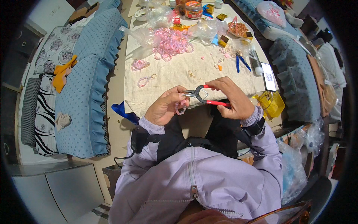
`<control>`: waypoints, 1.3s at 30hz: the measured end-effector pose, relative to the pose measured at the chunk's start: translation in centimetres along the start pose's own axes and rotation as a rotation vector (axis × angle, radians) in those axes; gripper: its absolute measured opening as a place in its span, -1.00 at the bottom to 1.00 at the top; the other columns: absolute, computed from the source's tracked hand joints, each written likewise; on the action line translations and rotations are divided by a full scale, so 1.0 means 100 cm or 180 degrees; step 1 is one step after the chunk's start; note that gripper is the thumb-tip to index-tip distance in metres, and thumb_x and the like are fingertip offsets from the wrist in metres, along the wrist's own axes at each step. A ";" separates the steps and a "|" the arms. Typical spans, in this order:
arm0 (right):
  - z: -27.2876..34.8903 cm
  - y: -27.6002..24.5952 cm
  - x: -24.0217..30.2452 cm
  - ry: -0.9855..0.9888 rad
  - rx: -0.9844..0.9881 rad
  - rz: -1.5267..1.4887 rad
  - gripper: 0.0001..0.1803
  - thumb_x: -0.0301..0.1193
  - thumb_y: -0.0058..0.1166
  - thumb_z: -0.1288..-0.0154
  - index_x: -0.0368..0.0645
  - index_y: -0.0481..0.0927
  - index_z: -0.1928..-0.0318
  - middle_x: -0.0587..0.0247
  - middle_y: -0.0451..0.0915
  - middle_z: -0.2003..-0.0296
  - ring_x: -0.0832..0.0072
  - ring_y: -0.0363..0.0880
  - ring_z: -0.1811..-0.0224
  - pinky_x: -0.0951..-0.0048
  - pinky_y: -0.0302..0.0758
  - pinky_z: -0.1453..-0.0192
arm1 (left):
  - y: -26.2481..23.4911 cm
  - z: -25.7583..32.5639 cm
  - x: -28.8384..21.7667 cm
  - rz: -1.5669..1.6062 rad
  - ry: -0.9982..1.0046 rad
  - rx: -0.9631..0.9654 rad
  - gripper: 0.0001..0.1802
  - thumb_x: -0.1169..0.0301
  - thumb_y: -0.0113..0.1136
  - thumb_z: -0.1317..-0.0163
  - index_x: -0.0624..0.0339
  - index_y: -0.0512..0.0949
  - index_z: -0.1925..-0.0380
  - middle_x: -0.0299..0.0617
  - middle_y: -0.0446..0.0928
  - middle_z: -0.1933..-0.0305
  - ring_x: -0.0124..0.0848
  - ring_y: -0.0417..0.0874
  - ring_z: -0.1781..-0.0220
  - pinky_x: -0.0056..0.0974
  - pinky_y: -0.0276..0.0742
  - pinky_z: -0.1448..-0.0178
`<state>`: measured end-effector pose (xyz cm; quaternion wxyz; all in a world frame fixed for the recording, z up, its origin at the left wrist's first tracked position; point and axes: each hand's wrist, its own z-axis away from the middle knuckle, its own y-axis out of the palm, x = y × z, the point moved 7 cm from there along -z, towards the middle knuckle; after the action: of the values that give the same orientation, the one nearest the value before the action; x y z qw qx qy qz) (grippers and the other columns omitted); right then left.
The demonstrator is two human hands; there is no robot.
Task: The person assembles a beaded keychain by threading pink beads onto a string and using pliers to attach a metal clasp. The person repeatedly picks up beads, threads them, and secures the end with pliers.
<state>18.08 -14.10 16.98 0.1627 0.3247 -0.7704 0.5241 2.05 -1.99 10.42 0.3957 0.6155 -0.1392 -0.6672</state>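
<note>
My left hand (165, 107) pinches a pink beaded bracelet (181, 108), which hangs in a loop below the fingers. With my right hand (237, 98) I grip a pair of pliers (201, 94) by its red handles, which are spread apart. The dark jaws reach the fingertips of my left hand at the bracelet's end; what lies between them is too small to make out. Another beaded bracelet (144, 80) with a gold-coloured ring lies on the cloth at the left. Small gold-coloured bits (194, 75) are scattered just beyond the pliers.
A pink heap of beaded bracelets (169, 43) covers the far middle of the cloth (167, 69). Blue-handled pliers (242, 64), a phone (268, 76) and a yellow basket (271, 102) are at the right. Blue-covered sofas (89, 78) flank the table.
</note>
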 end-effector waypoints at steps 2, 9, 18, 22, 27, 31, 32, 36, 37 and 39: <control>0.000 0.000 0.001 0.0026 0.0031 -0.0025 -0.26 -0.18 0.14 0.01 -0.27 0.46 -0.22 -0.03 0.50 0.07 0.08 0.49 -0.01 0.17 0.42 -0.18 | 0.001 0.000 0.000 -0.0043 0.0000 0.0049 -0.66 0.38 0.29 -0.26 0.29 0.48 0.03 -0.21 0.57 0.30 -0.51 0.57 0.27 -0.36 0.47 0.04; 0.003 -0.001 0.002 0.0040 0.0050 -0.0029 -0.26 -0.16 0.20 0.01 -0.23 0.48 -0.22 0.01 0.51 0.10 0.11 0.51 0.03 0.18 0.45 -0.15 | 0.003 0.001 -0.001 -0.0145 0.0023 0.0037 -0.67 0.37 0.29 -0.26 0.25 0.49 0.04 -0.24 0.58 0.30 -0.53 0.57 0.27 -0.36 0.47 0.05; 0.009 -0.001 0.002 -0.0006 -0.0055 0.0304 -0.28 -0.12 0.18 -0.04 -0.23 0.49 -0.21 0.03 0.56 0.06 0.19 0.54 0.08 0.25 0.52 -0.06 | 0.007 0.003 -0.001 -0.0194 0.0106 -0.0080 -0.70 0.35 0.28 -0.28 0.23 0.50 0.05 -0.24 0.59 0.30 -0.54 0.58 0.26 -0.40 0.47 0.07; 0.009 -0.001 0.003 0.0056 -0.0089 0.0170 -0.28 -0.23 0.20 0.04 -0.20 0.51 -0.21 0.05 0.54 0.14 0.14 0.56 0.08 0.23 0.53 -0.04 | 0.007 0.004 -0.003 -0.0233 0.0178 -0.0108 -0.71 0.35 0.27 -0.30 0.22 0.51 0.06 -0.24 0.60 0.31 -0.54 0.58 0.27 -0.41 0.48 0.08; 0.008 -0.002 0.004 0.0144 -0.0074 0.0069 -0.30 -0.25 0.20 0.05 -0.20 0.52 -0.19 0.06 0.54 0.17 0.16 0.57 0.11 0.23 0.53 -0.02 | 0.006 0.005 -0.003 -0.0263 0.0171 -0.0065 -0.72 0.35 0.28 -0.30 0.23 0.52 0.06 -0.25 0.60 0.33 -0.55 0.58 0.30 -0.42 0.50 0.19; 0.007 -0.002 0.004 0.0158 0.0054 -0.0091 -0.30 -0.20 0.19 0.00 -0.23 0.52 -0.20 0.05 0.56 0.10 0.22 0.56 0.13 0.30 0.54 0.00 | 0.006 0.005 -0.005 -0.0369 0.0179 -0.0017 -0.74 0.35 0.28 -0.30 0.23 0.52 0.10 -0.25 0.60 0.34 -0.55 0.59 0.32 -0.41 0.51 0.25; 0.006 -0.001 0.005 0.0129 0.0079 -0.0147 -0.30 -0.21 0.18 0.01 -0.23 0.52 -0.20 0.05 0.55 0.10 0.22 0.56 0.14 0.30 0.53 0.00 | 0.006 0.005 -0.006 -0.0390 0.0171 0.0003 -0.74 0.35 0.29 -0.29 0.23 0.52 0.11 -0.25 0.60 0.34 -0.55 0.59 0.32 -0.41 0.51 0.25; 0.004 -0.001 0.008 0.0081 0.0042 -0.0335 -0.32 -0.23 0.18 0.01 -0.20 0.52 -0.20 0.05 0.53 0.14 0.19 0.54 0.10 0.26 0.50 -0.04 | 0.006 0.006 -0.012 -0.0498 0.0134 0.0135 -0.78 0.34 0.28 -0.31 0.21 0.54 0.14 -0.28 0.61 0.33 -0.56 0.61 0.31 -0.44 0.48 0.21; 0.004 -0.002 0.009 0.0089 0.0011 -0.0399 -0.32 -0.24 0.17 0.01 -0.19 0.52 -0.19 0.06 0.53 0.17 0.18 0.54 0.09 0.23 0.49 -0.06 | 0.006 0.007 -0.013 -0.0533 0.0143 0.0184 -0.79 0.34 0.27 -0.32 0.20 0.55 0.14 -0.30 0.61 0.32 -0.56 0.62 0.31 -0.45 0.46 0.19; 0.004 -0.003 0.010 0.0071 0.0034 -0.0309 -0.32 -0.22 0.18 0.01 -0.19 0.52 -0.20 0.05 0.53 0.16 0.17 0.54 0.09 0.23 0.50 -0.06 | 0.006 0.006 -0.013 -0.0572 0.0092 0.0215 -0.78 0.33 0.27 -0.31 0.19 0.55 0.15 -0.30 0.62 0.32 -0.57 0.62 0.29 -0.46 0.46 0.20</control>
<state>17.56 -14.87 17.60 0.1948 0.3566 -0.7491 0.5233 1.61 -1.67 11.90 0.3152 0.6481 -0.1001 -0.6860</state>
